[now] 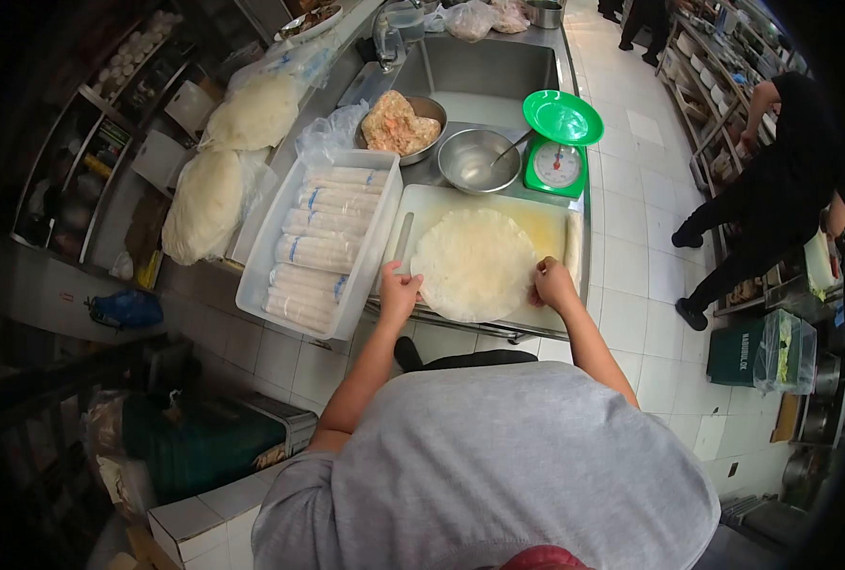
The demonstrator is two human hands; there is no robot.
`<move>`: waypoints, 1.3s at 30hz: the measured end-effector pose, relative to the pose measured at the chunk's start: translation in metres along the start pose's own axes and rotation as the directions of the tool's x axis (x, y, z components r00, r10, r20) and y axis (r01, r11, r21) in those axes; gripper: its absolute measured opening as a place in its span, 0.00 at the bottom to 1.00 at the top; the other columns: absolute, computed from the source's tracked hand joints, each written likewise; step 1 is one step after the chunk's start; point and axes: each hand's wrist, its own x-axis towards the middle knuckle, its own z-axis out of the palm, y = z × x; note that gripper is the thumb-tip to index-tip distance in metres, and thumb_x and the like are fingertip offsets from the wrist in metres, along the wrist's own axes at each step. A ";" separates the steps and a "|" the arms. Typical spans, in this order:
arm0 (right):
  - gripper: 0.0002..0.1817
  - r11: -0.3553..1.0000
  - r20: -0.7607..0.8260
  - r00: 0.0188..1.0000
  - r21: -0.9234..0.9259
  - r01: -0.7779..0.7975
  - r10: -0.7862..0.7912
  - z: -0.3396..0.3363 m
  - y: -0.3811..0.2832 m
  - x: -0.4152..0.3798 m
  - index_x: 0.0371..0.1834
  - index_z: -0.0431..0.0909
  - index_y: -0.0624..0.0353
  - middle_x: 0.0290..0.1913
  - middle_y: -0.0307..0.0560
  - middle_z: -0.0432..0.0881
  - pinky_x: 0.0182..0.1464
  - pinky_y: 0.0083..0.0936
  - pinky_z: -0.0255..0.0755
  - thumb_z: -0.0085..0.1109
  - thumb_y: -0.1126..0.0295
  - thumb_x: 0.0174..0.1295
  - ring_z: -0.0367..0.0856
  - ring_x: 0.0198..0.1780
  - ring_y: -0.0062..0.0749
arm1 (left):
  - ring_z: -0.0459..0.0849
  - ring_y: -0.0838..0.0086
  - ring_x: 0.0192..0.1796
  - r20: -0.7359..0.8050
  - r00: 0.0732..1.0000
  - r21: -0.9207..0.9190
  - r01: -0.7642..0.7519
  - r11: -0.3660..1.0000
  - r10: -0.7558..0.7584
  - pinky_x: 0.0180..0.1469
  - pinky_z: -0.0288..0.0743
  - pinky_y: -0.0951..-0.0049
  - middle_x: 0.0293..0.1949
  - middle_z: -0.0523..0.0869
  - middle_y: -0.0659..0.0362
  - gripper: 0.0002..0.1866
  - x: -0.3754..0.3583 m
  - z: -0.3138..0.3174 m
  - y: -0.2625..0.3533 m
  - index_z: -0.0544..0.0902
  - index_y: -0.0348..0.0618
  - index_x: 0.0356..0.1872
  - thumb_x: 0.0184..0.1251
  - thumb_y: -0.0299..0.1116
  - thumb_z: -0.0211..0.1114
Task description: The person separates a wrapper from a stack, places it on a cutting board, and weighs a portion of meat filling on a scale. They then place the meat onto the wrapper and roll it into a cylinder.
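A thin, pale round wrapper sheet point(475, 266) lies on a white cutting board point(421, 201) in front of me. My left hand point(401, 290) pinches its left edge, with one finger raised off it. At the right edge, my right hand point(554, 283) has its fingers closed on the rim. A long pale roll point(573, 242) rests along the board's right side. Behind the board stand a metal bowl point(480, 161) with a spoon point(512, 147) in it and a green scale point(556, 166). To the left, a plastic tub point(251, 294) holds several wrapped packs of rolls point(318, 252).
A bowl of minced filling point(402, 125) sits by the sink point(480, 68). Stacks of round wrappers point(209, 204) in plastic lie at far left. On the right, a person in black point(774, 180) stands by shelves point(703, 95). A green crate point(736, 356) is on the floor.
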 end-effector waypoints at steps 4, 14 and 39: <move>0.17 0.959 -0.141 0.977 -0.256 0.120 -0.160 0.002 0.003 0.033 0.44 0.75 0.68 0.35 0.64 0.82 0.46 0.41 0.75 0.59 0.64 0.58 0.82 0.40 0.57 | 0.81 0.76 0.33 0.105 0.983 -0.038 -0.145 0.989 0.148 0.31 0.76 0.76 0.36 0.82 0.53 0.30 -0.008 0.005 0.002 0.63 0.36 0.59 0.56 0.22 0.66; 0.16 0.889 0.082 0.943 -0.315 0.333 -0.324 0.027 -0.020 0.124 0.39 0.77 0.64 0.31 0.48 0.80 0.41 0.31 0.73 0.68 0.67 0.51 0.80 0.34 0.45 | 0.77 0.79 0.48 0.198 0.899 0.033 -0.405 0.914 0.391 0.49 0.73 0.81 0.52 0.78 0.57 0.22 -0.008 0.002 0.014 0.73 0.37 0.59 0.63 0.17 0.56; 0.18 0.997 -0.103 0.991 0.006 0.082 -0.081 -0.008 0.008 0.085 0.44 0.73 0.61 0.36 0.57 0.81 0.43 0.37 0.74 0.60 0.75 0.48 0.81 0.40 0.48 | 0.82 0.72 0.26 0.170 0.983 0.223 -0.104 0.969 0.067 0.27 0.76 0.72 0.26 0.78 0.58 0.38 -0.014 0.015 0.013 0.56 0.36 0.64 0.52 0.21 0.67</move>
